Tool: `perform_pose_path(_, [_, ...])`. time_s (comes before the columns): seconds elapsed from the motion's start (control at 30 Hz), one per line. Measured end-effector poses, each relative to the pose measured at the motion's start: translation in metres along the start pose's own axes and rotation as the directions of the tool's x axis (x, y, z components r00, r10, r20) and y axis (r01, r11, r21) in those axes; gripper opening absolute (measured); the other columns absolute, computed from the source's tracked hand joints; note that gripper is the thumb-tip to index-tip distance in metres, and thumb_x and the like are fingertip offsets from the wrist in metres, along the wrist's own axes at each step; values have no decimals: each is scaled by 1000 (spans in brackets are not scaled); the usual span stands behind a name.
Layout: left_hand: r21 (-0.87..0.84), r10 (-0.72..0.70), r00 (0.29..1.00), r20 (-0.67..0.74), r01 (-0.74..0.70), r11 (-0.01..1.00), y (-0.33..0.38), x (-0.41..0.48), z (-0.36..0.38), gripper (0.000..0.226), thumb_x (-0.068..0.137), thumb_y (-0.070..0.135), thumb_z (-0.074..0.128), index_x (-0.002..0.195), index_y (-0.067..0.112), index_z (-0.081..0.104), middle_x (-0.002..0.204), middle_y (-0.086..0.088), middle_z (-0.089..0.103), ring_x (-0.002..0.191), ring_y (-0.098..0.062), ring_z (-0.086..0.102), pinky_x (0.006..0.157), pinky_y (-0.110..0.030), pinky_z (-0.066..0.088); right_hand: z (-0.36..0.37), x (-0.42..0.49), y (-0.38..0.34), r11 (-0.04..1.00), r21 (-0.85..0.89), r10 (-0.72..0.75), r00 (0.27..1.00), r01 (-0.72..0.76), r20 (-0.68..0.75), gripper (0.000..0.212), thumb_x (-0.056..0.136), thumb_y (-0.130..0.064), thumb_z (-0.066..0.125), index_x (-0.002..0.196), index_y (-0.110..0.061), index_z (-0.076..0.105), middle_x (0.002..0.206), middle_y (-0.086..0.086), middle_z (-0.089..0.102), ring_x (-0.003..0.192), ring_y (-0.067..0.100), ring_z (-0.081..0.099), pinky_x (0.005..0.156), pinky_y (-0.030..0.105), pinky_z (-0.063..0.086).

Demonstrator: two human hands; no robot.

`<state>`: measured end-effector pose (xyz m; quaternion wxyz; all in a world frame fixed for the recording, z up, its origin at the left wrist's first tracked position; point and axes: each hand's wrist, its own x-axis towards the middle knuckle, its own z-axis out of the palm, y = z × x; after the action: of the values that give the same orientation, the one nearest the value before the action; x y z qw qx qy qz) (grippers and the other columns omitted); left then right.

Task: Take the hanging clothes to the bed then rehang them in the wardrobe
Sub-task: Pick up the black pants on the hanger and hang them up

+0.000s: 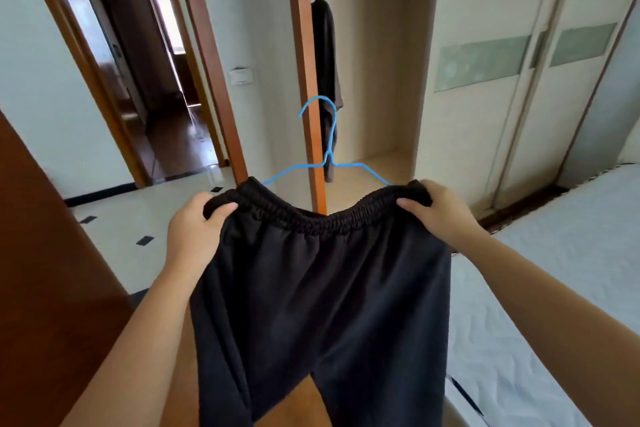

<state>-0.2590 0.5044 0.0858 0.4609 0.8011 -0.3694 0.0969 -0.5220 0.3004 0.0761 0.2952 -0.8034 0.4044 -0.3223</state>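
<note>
— Item one, nearest the lens: black trousers [318, 305], elastic waistband uppermost, legs hanging down past 6 o'clock and out of view. Held up in front of the body, stretched wide between both hands.

— Reason for the wide stretch?

— Likely to keep the waistband taut over the blue wire hanger [327, 163], shoulders tucked inside the band, hook standing free at 12 o'clock. Looks like readiness for rehanging.

— Left hand?

— Left hand [195, 229], at 9 o'clock of the garment: fingers curled over the waistband's corner, thumb pressed on the front of the cloth. Closed tight, pinching fabric; contact with the wire beneath not discernible.

— Right hand?

— Right hand [438, 210], at 3 o'clock: same arrangement, thumb forward on the band, fingers wrapped behind. Clamped on cloth, nothing spare between thumb and fingers.

— Destination?

— Open wardrobe [381, 80], 12 o'clock, door slid aside. Rail near the top, faint and blurred. One dark garment [325, 55] already hung at its left side.

— Remaining fixtures?

— Bed [561, 253] with pale quilted mattress, 3 to 4 o'clock, just beside the trousers. Doorway [138, 80] to a darker room, 10 to 11 o'clock. Tiled floor [138, 218] with small dark insets, 9 o'clock.

— Stage of the work?

— By judgement, the rehanging half: trousers on hanger, facing the wardrobe, not yet on the rail.
</note>
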Motion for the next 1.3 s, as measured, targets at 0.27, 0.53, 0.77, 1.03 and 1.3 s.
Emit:
perform_pose_path(0.27, [52,32,999,-22,-31,998,0,115,77,19,87,29,58,86,10,57,79,-5,58,78,-22,52,69,-30,36,44,161,43,998,28,-60,998,59,23,18,83,-30,63,93,-16,59,88,1,62,93,24,59,73,28,37])
perform_pose_path(0.53, [69,55,997,54,-59,996,20,242,177,24,89,33,54,90,9,58,83,-9,62,79,-24,56,71,-36,43,41,332,75,991,111,-72,997,71,0,9,85,-23,63,86,-18,56,79,-4,61,84,21,56,65,23,40])
perform_pose_path(0.77, [26,228,968,109,-232,972,51,328,271,24,88,35,54,75,15,51,65,2,53,65,-15,51,54,-21,34,12,445,103,996,62,-51,972,67,-228,11,86,-19,61,93,-15,55,89,2,59,86,20,52,76,27,34])
perform_pose_path(1.03, [-122,464,867,181,-448,886,111,424,409,24,92,37,48,80,16,45,72,7,47,71,-18,49,60,-28,39,-36,515,162,978,42,200,869,-203,-452,28,86,-19,60,107,-1,55,100,15,61,95,30,55,79,33,38])
perform_pose_path(1.3, [-287,416,886,205,-352,891,136,496,519,23,92,31,48,95,8,53,89,-4,57,87,-25,57,73,-37,48,-70,539,183,959,-70,208,848,-275,-487,21,82,-26,65,99,-13,62,91,8,66,92,28,60,79,34,45])
